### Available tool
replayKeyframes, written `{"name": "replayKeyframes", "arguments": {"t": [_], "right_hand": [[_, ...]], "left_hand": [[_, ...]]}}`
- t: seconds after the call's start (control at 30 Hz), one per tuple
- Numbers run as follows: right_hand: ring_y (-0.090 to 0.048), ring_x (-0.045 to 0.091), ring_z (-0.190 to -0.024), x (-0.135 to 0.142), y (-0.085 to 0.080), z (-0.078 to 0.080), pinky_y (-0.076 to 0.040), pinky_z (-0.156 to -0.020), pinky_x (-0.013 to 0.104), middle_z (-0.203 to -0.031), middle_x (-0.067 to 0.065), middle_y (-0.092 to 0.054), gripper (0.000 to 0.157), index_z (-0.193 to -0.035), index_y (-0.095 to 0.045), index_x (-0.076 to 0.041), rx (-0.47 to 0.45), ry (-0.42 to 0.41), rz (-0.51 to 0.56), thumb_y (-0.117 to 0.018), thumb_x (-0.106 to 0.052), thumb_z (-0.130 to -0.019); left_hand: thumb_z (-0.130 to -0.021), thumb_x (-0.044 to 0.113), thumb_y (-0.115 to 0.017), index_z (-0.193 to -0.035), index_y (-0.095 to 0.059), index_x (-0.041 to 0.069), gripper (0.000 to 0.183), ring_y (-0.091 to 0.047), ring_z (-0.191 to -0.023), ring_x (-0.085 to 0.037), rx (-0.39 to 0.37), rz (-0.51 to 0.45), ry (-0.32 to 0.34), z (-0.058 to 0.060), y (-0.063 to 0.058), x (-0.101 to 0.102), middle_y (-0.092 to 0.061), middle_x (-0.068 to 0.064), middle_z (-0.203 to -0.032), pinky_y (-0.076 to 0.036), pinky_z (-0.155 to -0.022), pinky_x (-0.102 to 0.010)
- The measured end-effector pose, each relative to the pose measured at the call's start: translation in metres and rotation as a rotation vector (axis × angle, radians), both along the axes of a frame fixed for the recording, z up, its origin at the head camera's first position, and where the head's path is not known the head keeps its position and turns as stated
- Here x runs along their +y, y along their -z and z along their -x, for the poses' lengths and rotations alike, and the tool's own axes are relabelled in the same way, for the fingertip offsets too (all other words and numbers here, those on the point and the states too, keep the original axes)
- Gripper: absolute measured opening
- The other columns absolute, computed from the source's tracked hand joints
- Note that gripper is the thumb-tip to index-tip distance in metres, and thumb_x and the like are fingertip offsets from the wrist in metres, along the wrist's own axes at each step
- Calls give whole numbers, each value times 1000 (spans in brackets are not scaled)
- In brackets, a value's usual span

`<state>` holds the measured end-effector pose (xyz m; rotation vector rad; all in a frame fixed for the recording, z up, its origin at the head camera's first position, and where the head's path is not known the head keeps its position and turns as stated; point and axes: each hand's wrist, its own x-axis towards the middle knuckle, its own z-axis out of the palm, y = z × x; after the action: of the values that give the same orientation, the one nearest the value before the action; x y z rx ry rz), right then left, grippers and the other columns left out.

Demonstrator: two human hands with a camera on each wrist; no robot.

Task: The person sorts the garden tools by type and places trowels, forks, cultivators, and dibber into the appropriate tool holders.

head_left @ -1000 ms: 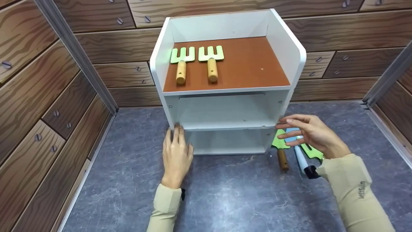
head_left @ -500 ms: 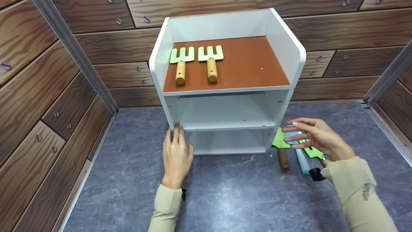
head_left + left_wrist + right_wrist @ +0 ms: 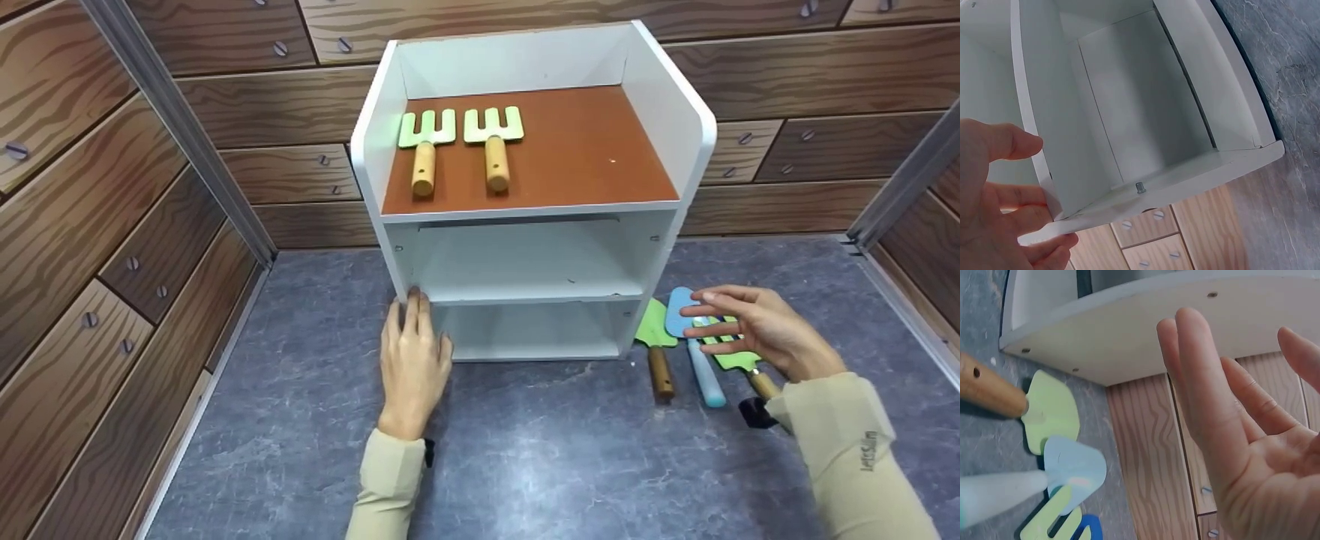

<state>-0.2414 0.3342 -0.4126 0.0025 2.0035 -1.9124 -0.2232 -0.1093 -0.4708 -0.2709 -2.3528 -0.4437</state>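
A small white cabinet (image 3: pixel 525 291) with a brown top stands in the middle, two open compartments below. My left hand (image 3: pixel 412 367) rests at its left side panel, fingers extended along the front edge near the middle shelf board. My right hand (image 3: pixel 772 330) hovers in the air right of the cabinet, fingers spread and slightly bent, holding nothing. Under and beside it on the floor lie a green hand trowel (image 3: pixel 656 324) with a brown handle, a light-blue trowel (image 3: pixel 703 375) and a green hand fork (image 3: pixel 739 360), partly hidden. A dark-blue piece (image 3: pixel 1092 526) shows in the right wrist view.
Two green hand forks with wooden handles, the left fork (image 3: pixel 424 154) and the right fork (image 3: pixel 495 154), lie side by side on the cabinet top. Wood-patterned walls (image 3: pixel 810 75) enclose the grey marbled floor (image 3: pixel 525 450) at the back and both sides.
My right hand has moved away from the cabinet's right side, rightward and slightly toward me, uncovering more of the blue trowel and the green fork. My left hand has stayed in place.
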Motion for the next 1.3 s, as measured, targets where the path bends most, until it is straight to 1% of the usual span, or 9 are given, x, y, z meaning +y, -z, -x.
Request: {"name": "replayKeyframes", "arguments": {"t": [0.23,0.43,0.67,0.8,0.9,1.0,1.07,1.13,1.3], "right_hand": [[-74,27,-97,13,2,-1,-61,-81,43,-111,6,-74,15,-116,-65,-21,-44,26,10,-57,-27,-105],[-74,27,-97,23,6,0,-61,-80,43,-110,4,-75,13,-112,-67,-21,-54,31,25,-56,-25,-106],[-74,26,-97,34,14,0,-60,-83,44,-110,2,-75,19,-122,-57,-14,-69,35,-12,-56,-25,-106],[-73,25,-97,38,18,2,-60,-83,44,-109,1,-74,21,-122,-56,-13,-78,43,-39,-57,-26,-105],[-73,24,-97,40,23,3,-60,-83,42,-109,-1,-74,38,-135,-50,-4,-92,48,-65,-57,-27,-105],[-73,24,-98,43,28,3,-59,-85,42,-108,-2,-74,63,-150,-31,9,-113,53,-86,-56,-29,-106],[-73,23,-98,45,30,2,-59,-86,43,-107,-3,-74,74,-155,-18,12,-130,54,-96,-55,-31,-106],[-73,23,-98,47,33,2,-59,-87,43,-107,-4,-73,78,-156,-13,12,-145,57,-105,-54,-32,-106],[-73,22,-98,56,38,0,-59,-86,41,-108,-4,-72,80,-156,-9,14,-167,53,-120,-49,-36,-108]], "left_hand": [[-83,7,-79,-135,-55,-14,61,-52,-123,-50,-5,2,-2,0,0,0,-55,-26,-139,-45,-104,-56],[-83,6,-79,-136,-54,-14,61,-51,-124,-51,-9,13,-6,-1,-1,-1,-55,-26,-140,-45,-105,-56],[-83,7,-79,-134,-55,-15,61,-52,-124,-51,3,7,2,-1,0,0,-56,-27,-139,-45,-105,-56],[-83,7,-78,-134,-55,-15,60,-52,-124,-51,5,6,1,0,0,-1,-56,-27,-139,-44,-106,-56],[-83,7,-78,-135,-55,-15,61,-51,-124,-51,3,4,1,0,0,-1,-55,-27,-140,-44,-106,-56],[-83,7,-79,-135,-54,-15,61,-51,-124,-51,-2,5,0,-1,0,-1,-55,-27,-140,-44,-106,-56],[-83,7,-79,-135,-54,-14,62,-51,-124,-51,-4,6,0,0,1,-1,-55,-27,-140,-44,-106,-56],[-83,7,-79,-136,-54,-14,62,-51,-125,-51,-5,9,0,0,1,-1,-55,-27,-140,-44,-106,-56],[-83,8,-80,-135,-54,-14,62,-52,-124,-50,-1,19,-4,-1,0,-1,-55,-26,-140,-45,-105,-55]]}}
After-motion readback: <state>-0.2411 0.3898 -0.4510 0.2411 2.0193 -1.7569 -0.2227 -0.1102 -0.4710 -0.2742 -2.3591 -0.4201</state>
